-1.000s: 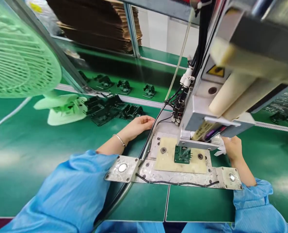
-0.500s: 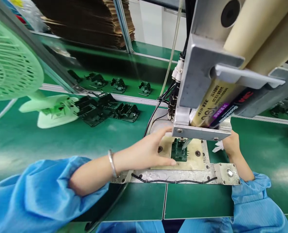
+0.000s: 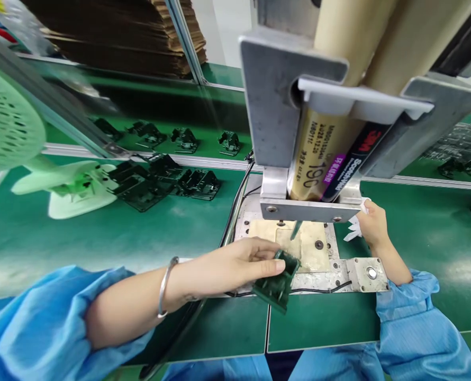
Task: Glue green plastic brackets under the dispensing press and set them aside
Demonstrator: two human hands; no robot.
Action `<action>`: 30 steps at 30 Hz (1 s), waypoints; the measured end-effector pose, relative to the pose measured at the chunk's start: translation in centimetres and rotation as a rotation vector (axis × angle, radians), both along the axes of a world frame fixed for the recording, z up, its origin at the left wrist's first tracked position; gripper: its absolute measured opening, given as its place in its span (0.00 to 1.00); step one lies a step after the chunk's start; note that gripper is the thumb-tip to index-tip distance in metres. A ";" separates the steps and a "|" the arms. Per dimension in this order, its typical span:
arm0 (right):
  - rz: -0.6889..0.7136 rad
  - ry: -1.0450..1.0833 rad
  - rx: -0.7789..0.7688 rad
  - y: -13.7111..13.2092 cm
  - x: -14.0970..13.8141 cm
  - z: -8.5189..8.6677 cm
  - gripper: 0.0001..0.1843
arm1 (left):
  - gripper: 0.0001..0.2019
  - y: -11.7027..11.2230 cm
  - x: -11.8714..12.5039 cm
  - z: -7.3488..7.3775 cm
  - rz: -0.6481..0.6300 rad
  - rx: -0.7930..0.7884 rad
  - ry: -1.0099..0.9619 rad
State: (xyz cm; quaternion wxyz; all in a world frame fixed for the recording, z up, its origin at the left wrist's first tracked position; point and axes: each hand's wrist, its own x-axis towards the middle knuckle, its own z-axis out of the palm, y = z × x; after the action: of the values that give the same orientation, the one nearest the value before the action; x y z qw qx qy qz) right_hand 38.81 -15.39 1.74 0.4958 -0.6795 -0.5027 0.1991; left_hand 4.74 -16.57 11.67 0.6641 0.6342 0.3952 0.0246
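On a clock with the cream plate [image 3: 314, 262] in its middle, and twelve far from the person, the left hand [image 3: 241, 262] is between eight and nine. It holds a dark green part [image 3: 277, 291], thumb on the near side and fingers behind. The grip is nearly closed, just as wide as the part. The part is at seven o'clock, tilted and lifted up, in front of the plate's near edge. A silver bracelet [image 3: 164, 288] is round that wrist.

The right hand [image 3: 373, 225] is between two and three. Its fingers are curled in around a white wipe [image 3: 353, 229], but part of the grip is hidden, so the wipe may be paper or cloth. Near four o'clock is a metal block with a round button [image 3: 371, 273].

Big glue tubes [image 3: 313, 151] stand up at one o'clock. Their thin nozzle [image 3: 296, 230] points down over the plate. At ten o'clock, more dark parts [image 3: 140, 185] lie in a pile on the green table [image 3: 172, 227]. A green fan [image 3: 9, 121] is farther out that way.
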 end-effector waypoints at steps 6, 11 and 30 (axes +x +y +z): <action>-0.011 0.019 0.053 -2.7 0.8 3.5 0.26 | 0.30 -3.7 -1.5 -0.4 0.077 -0.639 -0.403; 0.436 -0.101 0.247 -9.9 -3.3 8.9 0.12 | 0.35 -5.2 -1.6 -0.1 -0.132 -0.779 -0.533; 1.140 -0.511 0.212 -13.3 -11.3 11.9 0.35 | 0.34 -5.9 -1.1 0.4 -0.200 -0.462 -0.499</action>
State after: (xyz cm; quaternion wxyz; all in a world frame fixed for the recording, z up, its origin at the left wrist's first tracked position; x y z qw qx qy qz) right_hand 27.46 -28.72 13.64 0.2408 -0.2783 -0.9051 0.2128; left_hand 3.67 -22.51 12.05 0.8652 0.4773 0.1518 0.0238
